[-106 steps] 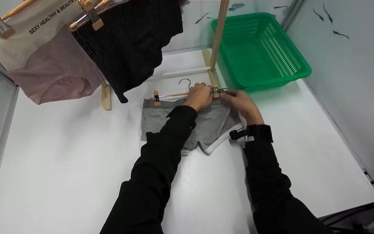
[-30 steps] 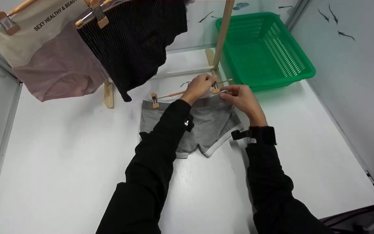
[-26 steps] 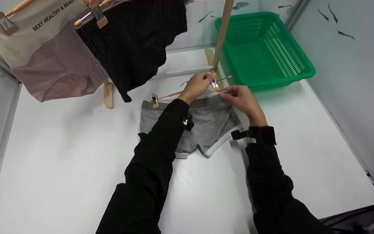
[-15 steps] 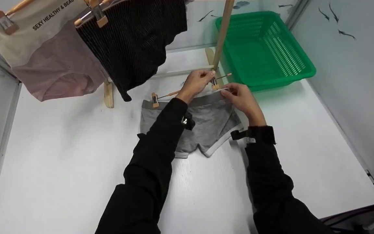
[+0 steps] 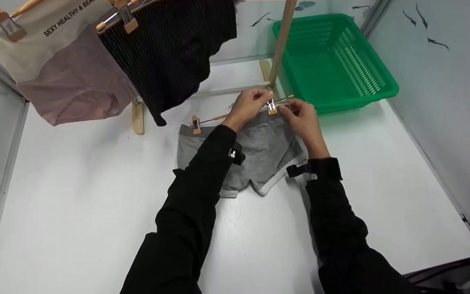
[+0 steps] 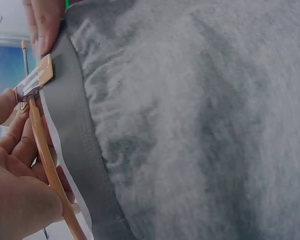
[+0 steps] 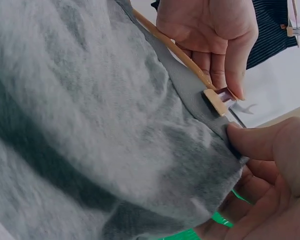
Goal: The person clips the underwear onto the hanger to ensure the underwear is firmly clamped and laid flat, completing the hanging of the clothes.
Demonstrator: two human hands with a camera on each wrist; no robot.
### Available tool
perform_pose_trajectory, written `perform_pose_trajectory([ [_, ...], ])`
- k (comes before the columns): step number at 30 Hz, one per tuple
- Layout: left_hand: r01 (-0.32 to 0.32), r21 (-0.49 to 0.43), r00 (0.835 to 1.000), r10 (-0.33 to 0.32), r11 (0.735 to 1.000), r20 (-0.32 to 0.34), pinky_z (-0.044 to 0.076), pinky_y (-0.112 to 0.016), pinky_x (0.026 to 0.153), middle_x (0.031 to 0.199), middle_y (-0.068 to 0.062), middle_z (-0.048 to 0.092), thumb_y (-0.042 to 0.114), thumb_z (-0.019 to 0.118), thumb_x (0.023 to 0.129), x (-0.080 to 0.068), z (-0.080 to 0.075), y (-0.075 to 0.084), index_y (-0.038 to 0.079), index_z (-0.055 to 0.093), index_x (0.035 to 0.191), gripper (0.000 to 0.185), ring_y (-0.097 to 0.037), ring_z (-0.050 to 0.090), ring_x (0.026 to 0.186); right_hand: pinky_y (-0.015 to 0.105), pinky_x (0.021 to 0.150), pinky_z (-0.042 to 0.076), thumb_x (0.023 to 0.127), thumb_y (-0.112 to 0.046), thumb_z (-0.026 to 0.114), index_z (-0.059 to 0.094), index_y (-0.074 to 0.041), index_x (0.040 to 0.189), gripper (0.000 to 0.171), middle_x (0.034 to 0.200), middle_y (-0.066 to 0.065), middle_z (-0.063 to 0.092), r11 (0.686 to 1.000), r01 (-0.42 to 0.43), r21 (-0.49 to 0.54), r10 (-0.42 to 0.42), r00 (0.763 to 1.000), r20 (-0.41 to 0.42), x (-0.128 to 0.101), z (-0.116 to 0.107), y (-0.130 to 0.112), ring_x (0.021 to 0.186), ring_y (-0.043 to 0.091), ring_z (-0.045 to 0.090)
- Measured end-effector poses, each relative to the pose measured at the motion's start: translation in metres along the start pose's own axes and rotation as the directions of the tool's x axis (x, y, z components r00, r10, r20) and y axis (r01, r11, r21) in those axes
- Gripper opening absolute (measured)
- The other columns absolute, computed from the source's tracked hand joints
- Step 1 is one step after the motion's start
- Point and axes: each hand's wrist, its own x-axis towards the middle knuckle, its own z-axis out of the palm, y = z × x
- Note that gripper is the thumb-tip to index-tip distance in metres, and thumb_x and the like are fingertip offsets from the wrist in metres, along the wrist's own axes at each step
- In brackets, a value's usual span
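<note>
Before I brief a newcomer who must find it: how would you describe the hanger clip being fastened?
Start at the green basket on the white table; just left of its near corner lie grey shorts. The clip sits on their waistband between both hands, unlike its twin at the hanger's left end, which nobody touches.

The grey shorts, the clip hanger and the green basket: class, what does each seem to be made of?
Grey shorts: soft knit fabric, apparently cotton jersey; fuzzy matte surface, smoother waistband.
Clip hanger: light varnished wood, seemingly, with shiny metal clips.
Green basket: glossy moulded plastic, judging by its uniform slotted walls.
</note>
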Motion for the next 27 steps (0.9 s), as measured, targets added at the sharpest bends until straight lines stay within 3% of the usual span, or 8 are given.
perform_pose_trajectory([
  [5,-0.043,0.018,0.999,0.043,0.999,0.013,0.044,-0.021,0.087,0.113,-0.001,0.072,0.033,0.062,0.103,0.0,0.001,-0.003,0.009,0.075,0.115,0.03,-0.01,0.062,0.103,0.023,0.071,0.046,0.099,-0.019,0.069,0.072,0.003,0.116,0.028,0.1,0.016,0.071,1.0,0.027,0.007,-0.027,0.999,-0.026,0.0,0.0,-0.001,0.083,0.014,0.061],
  [10,-0.119,0.087,0.992,0.115,0.989,0.058,0.043,-0.023,0.085,0.111,-0.004,0.07,0.031,0.056,0.106,-0.001,0.003,-0.009,0.005,0.072,0.12,0.033,-0.013,0.061,0.099,0.022,0.069,0.046,0.099,-0.017,0.069,0.073,0.002,0.115,0.025,0.101,0.016,0.073,0.998,0.044,-0.054,-0.046,0.998,-0.036,-0.002,-0.001,-0.002,0.083,0.015,0.062],
  [18,-0.126,0.097,0.99,0.119,0.987,0.073,0.045,-0.024,0.091,0.117,-0.004,0.07,0.031,0.052,0.108,-0.002,0.005,-0.011,0.005,0.07,0.126,0.036,-0.012,0.062,0.107,0.022,0.07,0.046,0.098,-0.015,0.07,0.074,0.002,0.113,0.023,0.101,0.017,0.073,0.994,0.089,-0.069,-0.091,0.995,-0.03,-0.003,-0.001,-0.003,0.084,0.017,0.062],
  [27,-0.203,0.134,0.977,0.191,0.97,0.096,0.043,-0.024,0.081,0.105,-0.004,0.07,0.026,0.049,0.109,-0.005,0.007,-0.011,0.007,0.071,0.119,0.031,-0.01,0.06,0.091,0.023,0.069,0.046,0.098,-0.013,0.069,0.074,-0.002,0.114,0.02,0.098,0.015,0.073,0.992,0.078,-0.1,-0.079,0.997,-0.014,-0.004,-0.003,-0.003,0.082,0.018,0.063],
])
